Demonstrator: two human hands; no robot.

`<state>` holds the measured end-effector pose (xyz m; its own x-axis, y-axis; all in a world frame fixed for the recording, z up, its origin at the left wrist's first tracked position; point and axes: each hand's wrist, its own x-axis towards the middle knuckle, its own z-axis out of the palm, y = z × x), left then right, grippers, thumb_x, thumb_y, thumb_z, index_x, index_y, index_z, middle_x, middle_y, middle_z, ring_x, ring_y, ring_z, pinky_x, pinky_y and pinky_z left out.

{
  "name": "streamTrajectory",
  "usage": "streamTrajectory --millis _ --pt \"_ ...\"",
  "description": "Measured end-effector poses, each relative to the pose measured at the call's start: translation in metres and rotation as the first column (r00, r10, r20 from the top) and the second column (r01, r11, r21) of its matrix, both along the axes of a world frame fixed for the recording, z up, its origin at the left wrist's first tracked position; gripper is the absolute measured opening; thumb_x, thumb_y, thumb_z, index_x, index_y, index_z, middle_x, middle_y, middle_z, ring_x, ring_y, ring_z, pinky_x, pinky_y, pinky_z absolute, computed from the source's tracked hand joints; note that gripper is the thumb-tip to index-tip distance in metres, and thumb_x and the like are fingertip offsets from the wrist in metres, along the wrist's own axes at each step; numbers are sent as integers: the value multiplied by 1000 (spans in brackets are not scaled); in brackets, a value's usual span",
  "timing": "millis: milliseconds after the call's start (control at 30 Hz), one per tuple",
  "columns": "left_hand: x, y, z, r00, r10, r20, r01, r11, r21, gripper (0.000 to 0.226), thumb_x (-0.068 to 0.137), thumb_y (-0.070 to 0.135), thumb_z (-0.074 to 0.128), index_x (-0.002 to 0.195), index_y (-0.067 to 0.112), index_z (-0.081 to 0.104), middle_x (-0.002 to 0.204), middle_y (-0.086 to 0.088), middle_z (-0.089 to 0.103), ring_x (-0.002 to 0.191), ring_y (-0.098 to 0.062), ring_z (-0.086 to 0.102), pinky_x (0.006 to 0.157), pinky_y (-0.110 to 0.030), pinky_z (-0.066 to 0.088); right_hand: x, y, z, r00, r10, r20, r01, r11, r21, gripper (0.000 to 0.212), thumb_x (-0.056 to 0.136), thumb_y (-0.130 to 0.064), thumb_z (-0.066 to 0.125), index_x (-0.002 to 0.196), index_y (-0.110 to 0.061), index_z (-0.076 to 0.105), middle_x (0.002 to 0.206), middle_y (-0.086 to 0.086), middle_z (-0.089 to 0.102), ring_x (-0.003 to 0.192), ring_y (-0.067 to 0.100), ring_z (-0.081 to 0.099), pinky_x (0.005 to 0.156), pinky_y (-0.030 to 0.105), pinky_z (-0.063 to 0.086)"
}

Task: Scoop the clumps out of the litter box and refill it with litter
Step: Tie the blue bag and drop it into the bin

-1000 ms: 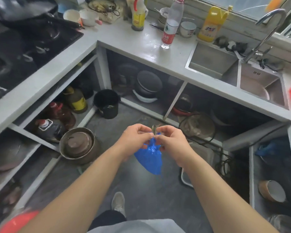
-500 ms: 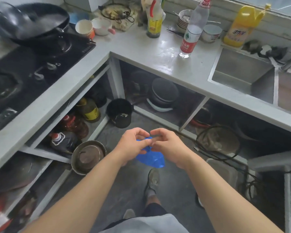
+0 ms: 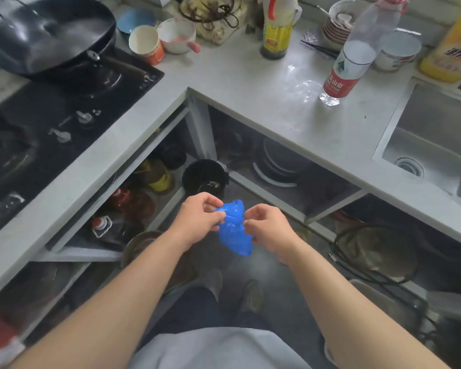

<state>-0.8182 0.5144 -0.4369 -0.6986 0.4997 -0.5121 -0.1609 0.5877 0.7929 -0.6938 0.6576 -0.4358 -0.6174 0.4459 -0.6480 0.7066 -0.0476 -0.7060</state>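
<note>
Hands drawn apart since earlier frame: left hand (image 3: 197,222) and right hand (image 3: 266,229) each pinch blue bag (image 3: 233,230), now stretched wider.

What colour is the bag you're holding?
Bright blue plastic bag, seen best in the head view.

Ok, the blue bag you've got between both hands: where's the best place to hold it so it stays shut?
Probably the gathered top of the blue bag, coming from above. Left hand and right hand already pinch it there; the full belly hangs below, so a neck grip should keep the contents in.
</note>
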Motion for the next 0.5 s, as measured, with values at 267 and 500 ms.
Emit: streamTrajectory --millis 267,500 --pt "-88 22 -55 1000 22 0 -22 998 -63 15 85 15 76 95 23 70 92 -1 70 84 -14 67 78 -30 57 -76 14 -37 986 -102 131 107 994 -29 14 85 -9 59 96 -14 66 85 7 69 71 20 65 69 41 60" --pt "-163 33 -102 990 131 61 -123 985 -118 15 89 15 75 101 21 69 101 -3 70 97 -16 68 86 -31 56 -139 16 -86 962 -170 215 191 978 -84 12 86 -6 60 96 -11 66 85 8 69 66 19 64 61 32 55"
